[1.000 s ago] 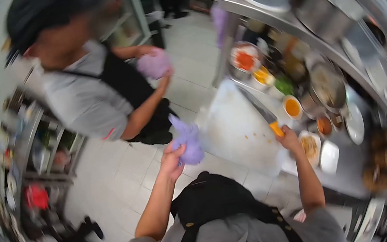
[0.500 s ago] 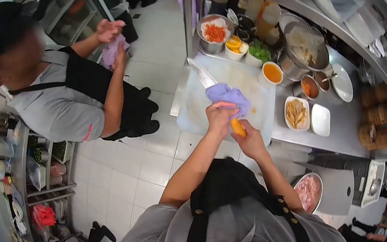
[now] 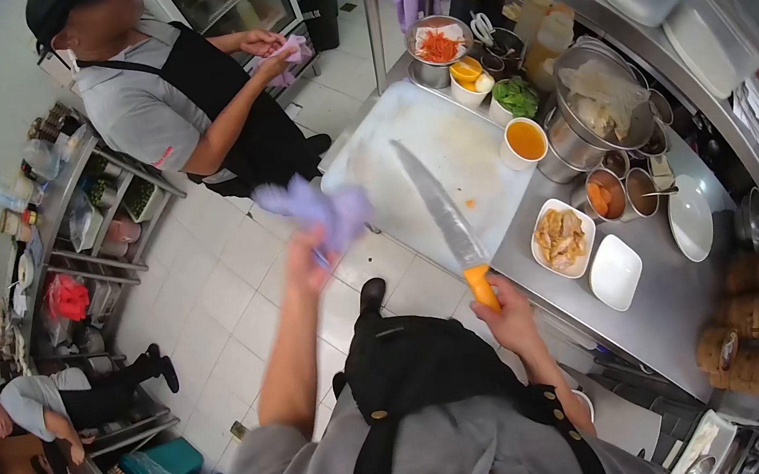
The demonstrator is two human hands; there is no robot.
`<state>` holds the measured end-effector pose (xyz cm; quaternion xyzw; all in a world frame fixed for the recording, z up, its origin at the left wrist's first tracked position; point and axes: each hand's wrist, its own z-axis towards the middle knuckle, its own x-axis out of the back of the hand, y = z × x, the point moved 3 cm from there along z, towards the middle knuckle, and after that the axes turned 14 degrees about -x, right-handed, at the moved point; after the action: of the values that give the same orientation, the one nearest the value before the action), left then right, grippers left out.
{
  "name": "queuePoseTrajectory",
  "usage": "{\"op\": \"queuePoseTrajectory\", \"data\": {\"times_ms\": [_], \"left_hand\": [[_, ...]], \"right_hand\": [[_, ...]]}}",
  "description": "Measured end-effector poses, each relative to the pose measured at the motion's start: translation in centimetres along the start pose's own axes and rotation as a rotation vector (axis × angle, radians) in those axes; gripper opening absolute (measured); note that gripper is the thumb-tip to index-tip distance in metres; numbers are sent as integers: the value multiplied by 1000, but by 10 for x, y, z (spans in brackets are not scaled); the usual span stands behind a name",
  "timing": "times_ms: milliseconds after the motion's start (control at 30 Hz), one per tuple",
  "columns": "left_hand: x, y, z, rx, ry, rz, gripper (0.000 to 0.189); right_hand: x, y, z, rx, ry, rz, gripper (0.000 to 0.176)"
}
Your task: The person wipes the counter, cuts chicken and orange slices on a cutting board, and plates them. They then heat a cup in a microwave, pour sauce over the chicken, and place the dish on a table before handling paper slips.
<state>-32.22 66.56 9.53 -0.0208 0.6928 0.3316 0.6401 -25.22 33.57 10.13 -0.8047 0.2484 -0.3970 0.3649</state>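
My right hand (image 3: 509, 316) is closed round the orange handle of a large kitchen knife (image 3: 444, 212). Its long blade points away from me over the white cutting board (image 3: 368, 164), which carries faint stains and a small orange scrap. Out to the left, over the floor, my left hand (image 3: 306, 260) grips a purple cloth (image 3: 320, 209), both blurred by motion. Right of the board stand a cup of orange sauce (image 3: 525, 142) and a white dish of pale, sauced pieces (image 3: 562, 238).
A co-worker (image 3: 178, 90) stands at the left with a purple cloth. Behind the board are a bowl of shredded carrot (image 3: 439, 45) and a cup of green leaves (image 3: 514, 98). An empty white dish (image 3: 615, 272) and steamer baskets (image 3: 744, 358) sit right; a metal shelf (image 3: 601, 8) overhangs the counter.
My left hand has drawn the purple cloth off the knife and swung left with it. The knife, still in my right hand, has moved nearer me. The view has shifted.
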Motion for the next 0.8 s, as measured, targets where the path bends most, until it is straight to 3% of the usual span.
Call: {"op": "queuePoseTrajectory", "data": {"times_ms": [33,100,167,233,300,367,400,433,533,667,800], "left_hand": [[0,-40,-31,-10,95,258,56],[3,-127,-71,151,293,342,42],[-35,-143,-58,-46,506,430,33],[-37,-115,-31,-203,602,629,26],[-43,-69,2,-506,500,923,26],[-40,-25,36,-727,461,1259,30],[-40,-4,51,-857,441,1388,28],[-43,11,66,-992,408,1508,27],[-76,21,92,-609,451,1652,36],[-53,-11,110,-402,471,1603,52],[-10,-47,84,-317,445,1037,25]], "right_hand": [[-4,-1,3,76,-29,34,37],[-24,-9,5,166,-63,-52,38],[-19,-11,-1,284,-89,-167,39],[-6,-7,-12,185,-189,-145,41],[11,17,-25,181,-221,-92,42],[30,42,-25,-30,-292,95,43],[35,45,-16,-28,-295,95,43],[43,47,1,13,-134,22,42],[60,28,57,255,245,-232,41],[49,-21,146,22,245,-458,40],[35,-23,216,-40,282,-589,40]]}}
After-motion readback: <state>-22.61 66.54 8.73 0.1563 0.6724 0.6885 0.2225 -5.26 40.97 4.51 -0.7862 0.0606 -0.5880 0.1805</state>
